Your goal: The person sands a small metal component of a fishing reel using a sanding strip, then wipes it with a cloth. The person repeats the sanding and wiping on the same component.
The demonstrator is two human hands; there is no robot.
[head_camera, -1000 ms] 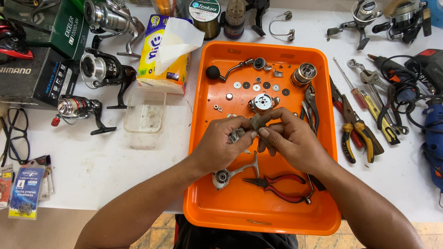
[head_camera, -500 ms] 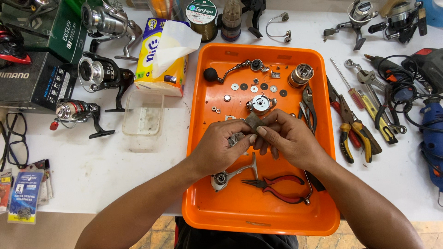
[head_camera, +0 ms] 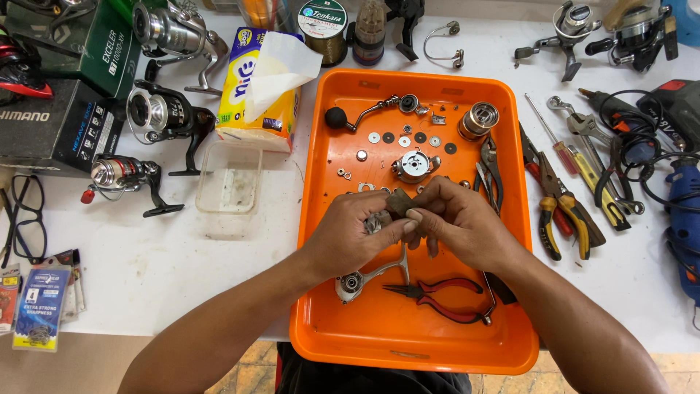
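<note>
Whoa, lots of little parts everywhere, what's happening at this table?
A person is working over an orange tray on a white table. Both hands meet above its middle: the left hand and the right hand pinch a small brownish-grey reel part between their fingers. Washers, a reel handle, a spool and red-handled pliers lie in the tray. Whole fishing reels and hand tools lie around it.

Red pliers, tissue pack, eyeglasses

Repair workshop bench: fishing reels, pliers, orange parts tray.
</note>
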